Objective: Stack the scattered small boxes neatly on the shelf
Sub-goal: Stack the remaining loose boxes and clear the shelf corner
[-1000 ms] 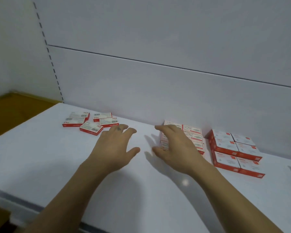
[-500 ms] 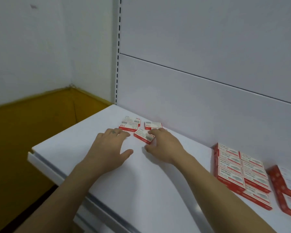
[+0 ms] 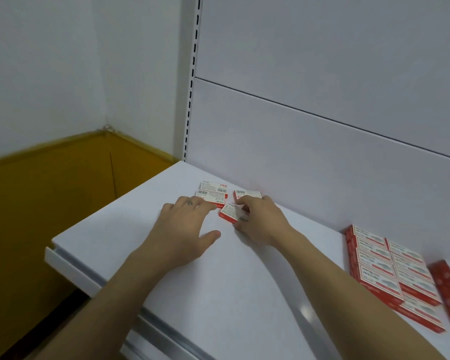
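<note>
White shelf (image 3: 218, 294) with a plain white back panel (image 3: 322, 152) behind it. Three loose boxes (image 3: 212, 197) sit back near the panel at the shelf's left end. The right hand (image 3: 263, 222) looks like it's pinching a fourth small box (image 3: 228, 213) just in front of them, fingers curled over it, though the grip is partly hidden. The left hand (image 3: 182, 229) lies flat and relaxed on the shelf, fingertips right at the nearest loose box. The neat block of boxes (image 3: 390, 271) is well off to the right.
</note>
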